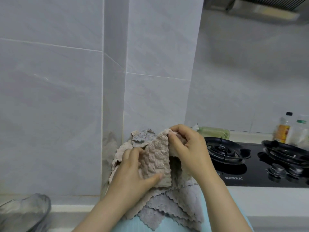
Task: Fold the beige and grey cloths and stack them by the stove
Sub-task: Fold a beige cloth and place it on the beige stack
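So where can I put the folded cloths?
Bare counter lies in front of the stove, and between the glass bowl and the cloths. The wall corner is crowded with cloths, left hand and right hand.

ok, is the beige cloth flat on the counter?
No, the left hand and right hand hold the beige cloth up over the grey cloths.

beige cloth nubbly terry; stove glossy black glass.

Both forearms reach up from 6 o'clock. The left hand grips the cloth, thumb out toward 3 o'clock; the right hand, at its 2 o'clock, pinches the cloth's top.
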`<action>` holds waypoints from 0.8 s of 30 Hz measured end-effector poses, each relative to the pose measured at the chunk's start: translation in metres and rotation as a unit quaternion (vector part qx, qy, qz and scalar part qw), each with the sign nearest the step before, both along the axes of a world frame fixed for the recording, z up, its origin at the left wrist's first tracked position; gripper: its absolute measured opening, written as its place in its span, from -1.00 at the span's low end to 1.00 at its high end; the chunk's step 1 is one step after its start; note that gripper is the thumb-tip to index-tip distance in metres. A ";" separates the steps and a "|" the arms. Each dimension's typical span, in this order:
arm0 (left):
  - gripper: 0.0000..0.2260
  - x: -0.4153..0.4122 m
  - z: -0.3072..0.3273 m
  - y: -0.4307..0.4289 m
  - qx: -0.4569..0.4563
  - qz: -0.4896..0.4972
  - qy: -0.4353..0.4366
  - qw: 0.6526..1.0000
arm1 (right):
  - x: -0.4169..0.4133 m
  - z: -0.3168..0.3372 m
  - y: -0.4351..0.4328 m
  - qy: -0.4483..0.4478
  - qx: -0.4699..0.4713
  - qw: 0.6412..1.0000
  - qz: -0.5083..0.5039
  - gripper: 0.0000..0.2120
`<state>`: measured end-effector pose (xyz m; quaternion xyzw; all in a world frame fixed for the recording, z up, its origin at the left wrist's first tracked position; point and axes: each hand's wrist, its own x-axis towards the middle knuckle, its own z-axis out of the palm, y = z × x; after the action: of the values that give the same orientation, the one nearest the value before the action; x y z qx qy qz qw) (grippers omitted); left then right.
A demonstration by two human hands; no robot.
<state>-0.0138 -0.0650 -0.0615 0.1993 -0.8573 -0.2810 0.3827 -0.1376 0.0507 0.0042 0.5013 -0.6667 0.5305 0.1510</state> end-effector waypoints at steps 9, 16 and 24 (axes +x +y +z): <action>-0.80 0.005 0.011 0.008 -0.019 -0.014 0.086 0.996 | 0.014 0.016 0.009 -0.058 -0.041 0.997 0.043 -0.88; -0.82 0.023 0.051 0.016 0.156 -0.133 0.209 0.956 | 0.011 0.027 0.023 -0.087 -0.097 0.991 0.016 -0.83; -0.76 0.034 0.068 0.004 0.233 -0.188 0.222 0.928 | 0.014 0.039 0.038 -0.291 -0.110 0.931 0.192 -0.85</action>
<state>0.0200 -0.0613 0.0062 0.0511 -0.6822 -0.5769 0.4463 -0.1236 0.0882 0.0434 0.4237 -0.5104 0.7416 -0.0998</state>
